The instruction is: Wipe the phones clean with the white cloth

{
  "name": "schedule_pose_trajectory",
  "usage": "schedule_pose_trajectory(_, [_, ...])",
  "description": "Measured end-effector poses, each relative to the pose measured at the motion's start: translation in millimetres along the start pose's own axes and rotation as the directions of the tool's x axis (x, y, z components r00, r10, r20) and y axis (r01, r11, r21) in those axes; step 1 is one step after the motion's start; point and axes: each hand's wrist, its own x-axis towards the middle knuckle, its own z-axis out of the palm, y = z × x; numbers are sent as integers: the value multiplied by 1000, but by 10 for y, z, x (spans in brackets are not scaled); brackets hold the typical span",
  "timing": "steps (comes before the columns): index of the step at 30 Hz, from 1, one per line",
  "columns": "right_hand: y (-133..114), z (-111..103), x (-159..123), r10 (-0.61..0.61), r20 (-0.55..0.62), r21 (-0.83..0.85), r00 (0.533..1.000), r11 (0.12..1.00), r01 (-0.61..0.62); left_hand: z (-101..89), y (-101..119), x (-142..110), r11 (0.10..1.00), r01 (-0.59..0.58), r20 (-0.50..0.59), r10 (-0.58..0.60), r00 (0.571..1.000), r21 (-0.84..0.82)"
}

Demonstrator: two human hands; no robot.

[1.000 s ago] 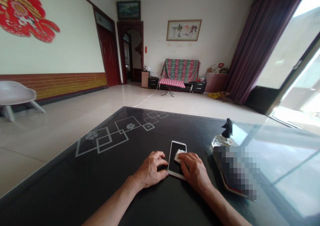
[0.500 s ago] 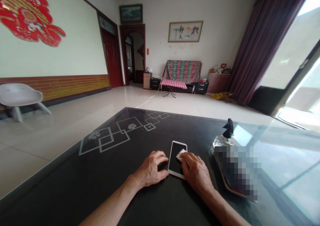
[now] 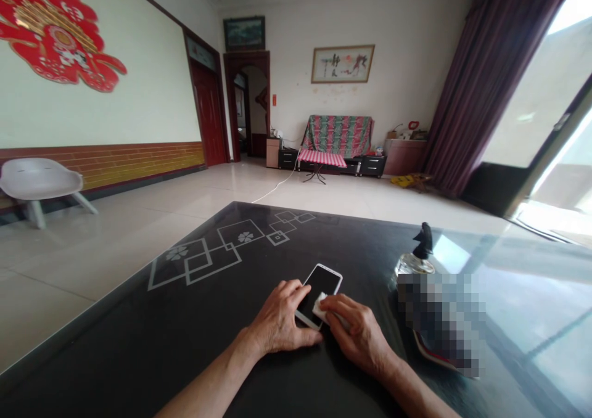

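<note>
A white-framed smartphone (image 3: 325, 280) lies face up on the dark table (image 3: 222, 375), turned at a slant. My left hand (image 3: 282, 318) grips its lower left side, with fingertips at the left edge and the thumb along the bottom end. In my right hand (image 3: 361, 328) is a small wad of white tissue (image 3: 319, 307), pinched under the fingers. The tissue presses on the lower right part of the screen. Part of the phone's lower right edge is hidden behind the tissue and the right fingers.
Right of my hands stands a clear spray bottle (image 3: 416, 261) with a black trigger head. Close in front of it lies a blurred-out flat object (image 3: 439, 325). A white chair (image 3: 41, 180) is off to the left, and a draped piece of furniture (image 3: 337, 135) stands by the far wall.
The phone has tilted clockwise, and its lower end has shifted left. My left fingers have come onto its edge. My right hand has slid the tissue down and left across the screen.
</note>
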Motion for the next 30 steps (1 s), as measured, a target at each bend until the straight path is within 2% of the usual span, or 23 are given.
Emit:
schedule_pose_trajectory(6, [12,-3,17,-22,-31,35,999,999,23,24,54,-3,996,40,-27,-38,999,85])
schedule_pose_trajectory(9, [68,15,29,-9,-185,-18,983,1000,6,-12,-40,-2,997,30,-28,-28,999,73])
schedule_pose_trajectory(11, [133,33,35,35,-305,-54,952,997,-54,-54,-137,1,997,36,-25,-34,999,73])
schedule_pose_trajectory(14, [233,59,38,109,-389,-79,915,985,-151,-101,-245,8,993,61,-47,-56,997,97])
schedule_pose_trajectory(21, [277,68,44,145,-375,-95,916,976,-194,-114,-219,20,989,86,-75,-78,994,118])
schedule_pose_trajectory(27, [305,78,44,121,-367,-177,922,964,-196,-142,-228,16,997,70,-22,-70,997,29])
schedule_pose_trajectory(30, [291,87,50,65,-332,-235,941,961,-149,-155,-230,17,998,54,23,-53,998,-16])
